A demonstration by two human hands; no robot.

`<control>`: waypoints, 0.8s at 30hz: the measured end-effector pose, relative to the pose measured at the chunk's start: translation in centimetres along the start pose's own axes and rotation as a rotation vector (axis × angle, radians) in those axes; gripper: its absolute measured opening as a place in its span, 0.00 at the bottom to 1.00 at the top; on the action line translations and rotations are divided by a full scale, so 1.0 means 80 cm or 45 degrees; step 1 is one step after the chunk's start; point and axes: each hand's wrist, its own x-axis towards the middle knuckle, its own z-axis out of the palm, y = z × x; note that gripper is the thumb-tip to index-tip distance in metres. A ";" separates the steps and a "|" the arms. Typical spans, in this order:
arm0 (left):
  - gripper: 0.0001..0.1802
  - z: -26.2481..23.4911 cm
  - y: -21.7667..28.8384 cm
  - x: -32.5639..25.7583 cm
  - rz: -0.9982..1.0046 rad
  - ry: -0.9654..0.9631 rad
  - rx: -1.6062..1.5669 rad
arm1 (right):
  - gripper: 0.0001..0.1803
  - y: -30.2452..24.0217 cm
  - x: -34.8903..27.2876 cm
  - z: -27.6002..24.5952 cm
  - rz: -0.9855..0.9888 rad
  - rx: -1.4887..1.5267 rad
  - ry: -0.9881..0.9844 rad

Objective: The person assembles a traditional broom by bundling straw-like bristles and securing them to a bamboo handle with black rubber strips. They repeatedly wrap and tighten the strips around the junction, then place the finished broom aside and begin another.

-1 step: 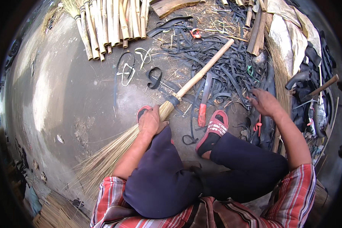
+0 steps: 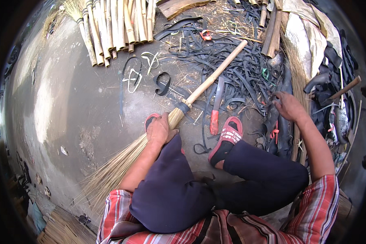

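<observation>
While the person sat on the grey concrete floor (image 2: pixel 81 101) with knees drawn up, a broom with a pale wooden handle and a straw-coloured bristle head (image 2: pixel 191 99) lay across the floor in front of them. Around it lay a tangle of black rubber strips (image 2: pixel 240 77), a row of cut bamboo poles (image 2: pixel 118 28) at the top, a knife with a red handle (image 2: pixel 215 110) just beside the handle, and crumpled pale sacking (image 2: pixel 309 36) at the upper right. A foot in a red and white sandal (image 2: pixel 227 136) rested near the knife.

The broom's long axis ran diagonally, its handle pointing up and to the right into the rubber strips and its bristles fanning down and to the left. A dark binding (image 2: pixel 183 106) sat where handle met bristles.

The left hand (image 2: pixel 160 130) was closed down over the bristle neck just below that binding, pinning it by the knee. The right hand (image 2: pixel 288 106) reached out among the black strips at the right, fingers curled on them; whether it gripped one could not be told.

Nothing had shifted against the earlier picture: broom, hands and foot lay as before.
</observation>
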 end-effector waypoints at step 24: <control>0.32 -0.009 0.030 0.013 -0.175 0.098 0.130 | 0.11 0.043 -0.086 0.385 0.441 0.242 0.279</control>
